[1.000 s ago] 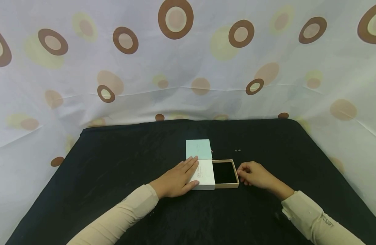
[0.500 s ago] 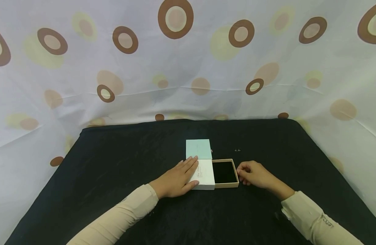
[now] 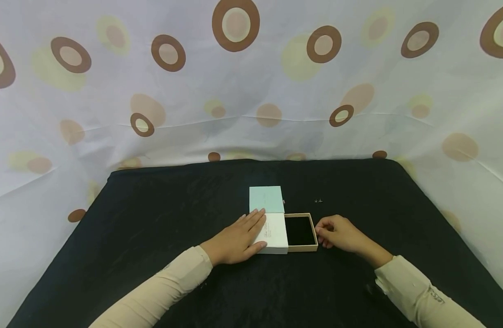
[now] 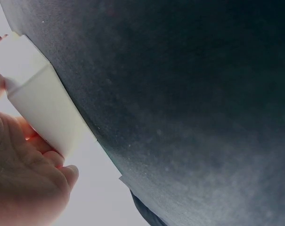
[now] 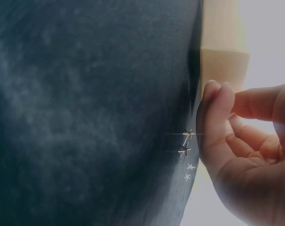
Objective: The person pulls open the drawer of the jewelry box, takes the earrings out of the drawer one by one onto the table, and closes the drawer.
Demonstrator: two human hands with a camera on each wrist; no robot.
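A white slide-out box [image 3: 276,232] lies on the black cloth, its drawer [image 3: 301,231] with a dark lining partly out to the right. My left hand [image 3: 239,240] rests flat on the white sleeve, fingers extended and thumb at its near edge; the left wrist view also shows this hand [image 4: 27,174] beside the pale box side [image 4: 50,110]. At the drawer's right end is my right hand [image 3: 337,233], fingers curled and tips together. In the right wrist view its fingertips [image 5: 217,92] touch the drawer's end [image 5: 224,66]; whether they pinch a tab is hidden.
A mint-coloured box [image 3: 266,199] with a small tab on its right side lies right behind the white one. Tiny silver star-shaped pieces [image 3: 318,201] lie to the right on the black cloth [image 3: 173,205]. A patterned white curtain [image 3: 251,91] hangs behind.
The drawer has slid slightly left into the white sleeve, and my right hand has moved left with it. My left hand stays in place.
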